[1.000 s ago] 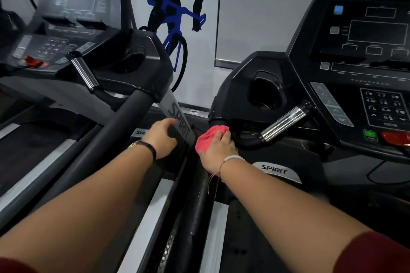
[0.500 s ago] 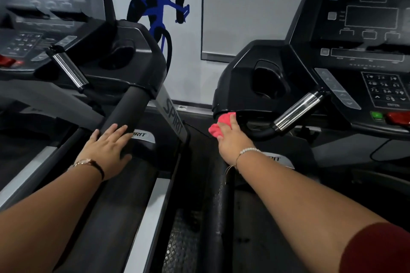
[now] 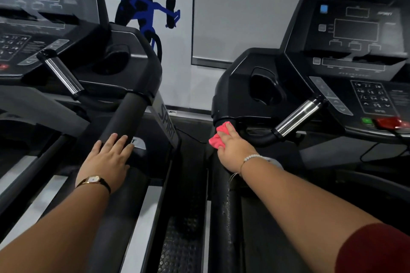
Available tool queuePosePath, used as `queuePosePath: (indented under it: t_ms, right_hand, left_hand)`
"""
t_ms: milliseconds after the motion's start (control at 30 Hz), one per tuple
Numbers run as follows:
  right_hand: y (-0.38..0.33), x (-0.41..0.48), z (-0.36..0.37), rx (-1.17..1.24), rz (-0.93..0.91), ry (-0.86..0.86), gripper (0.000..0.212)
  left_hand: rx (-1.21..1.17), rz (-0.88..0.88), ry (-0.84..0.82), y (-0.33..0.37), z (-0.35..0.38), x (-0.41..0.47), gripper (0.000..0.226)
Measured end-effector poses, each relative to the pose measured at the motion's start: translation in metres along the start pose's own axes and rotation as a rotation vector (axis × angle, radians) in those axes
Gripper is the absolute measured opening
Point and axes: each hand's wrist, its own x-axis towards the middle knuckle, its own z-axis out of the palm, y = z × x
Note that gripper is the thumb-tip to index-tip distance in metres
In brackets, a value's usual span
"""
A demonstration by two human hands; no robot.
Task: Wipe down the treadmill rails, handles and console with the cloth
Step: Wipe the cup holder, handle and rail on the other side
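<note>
While the pink cloth (image 3: 218, 137) is up at the top of the rail (image 3: 224, 197), right under the console (image 3: 359, 51), I'd say we're early on. Right hand (image 3: 233, 148) is curled over the cloth, pressing it on. Left hand (image 3: 106, 159) lies flat and empty on the neighbouring treadmill's rail (image 3: 124, 122). Console and chrome handle (image 3: 297, 117) are probably left to do.

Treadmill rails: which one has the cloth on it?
The right-hand treadmill's rail: the right hand holds the pink cloth against its top end. The other rail has only the bare left hand on it.
</note>
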Motion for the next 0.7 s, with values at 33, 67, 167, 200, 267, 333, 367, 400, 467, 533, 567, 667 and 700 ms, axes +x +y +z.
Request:
queuePosePath:
  t_ms: [33,67,167,200,267,333,367,400,467,533,567,667,700]
  right_hand:
    - [-0.001,0.005,-0.003,-0.004,0.013,-0.004,0.056]
    - [-0.004,0.01,-0.006,-0.011,0.029,-0.007,0.056]
    - [-0.009,0.017,-0.011,-0.038,0.09,-0.064,0.062]
    - [-0.009,0.018,-0.011,-0.042,0.103,-0.082,0.062]
    - [-0.012,0.018,-0.011,-0.057,0.082,-0.085,0.059]
    - [-0.014,0.012,-0.016,-0.118,0.032,-0.129,0.055]
    - [-0.016,0.007,-0.019,-0.164,-0.017,-0.171,0.052]
    - [-0.015,0.002,-0.021,-0.173,-0.077,-0.19,0.047]
    - [-0.009,-0.008,-0.02,-0.066,-0.208,-0.114,0.038]
    - [0.0,-0.012,-0.016,0.065,-0.257,-0.023,0.036]
    - [0.004,-0.009,-0.011,0.102,-0.242,0.019,0.036]
    - [0.007,0.0,-0.003,0.195,-0.027,0.123,0.053]
    - [0.005,0.003,-0.003,0.223,0.07,0.138,0.059]
  left_hand:
    - [-0.006,0.002,0.005,0.0,0.001,0.0,0.06]
    - [-0.012,0.003,0.012,-0.001,0.002,0.001,0.06]
    - [-0.016,0.005,0.025,-0.004,0.006,0.002,0.061]
    - [-0.016,0.008,0.029,-0.004,0.008,0.003,0.061]
    - [-0.007,0.007,0.033,-0.007,0.012,0.003,0.063]
    - [0.001,0.003,0.04,-0.008,0.016,0.005,0.064]
    - [0.004,-0.003,0.036,-0.008,0.017,0.005,0.065]
    - [0.006,-0.008,0.04,-0.008,0.018,0.006,0.066]
    - [-0.001,-0.012,0.058,-0.008,0.021,0.007,0.068]
    - [-0.005,-0.016,0.058,-0.009,0.023,0.008,0.07]
    - [-0.001,-0.018,0.055,-0.009,0.024,0.009,0.071]
    - [0.007,0.004,0.062,-0.011,0.031,0.013,0.074]
    - [0.012,0.023,0.064,-0.011,0.032,0.013,0.076]
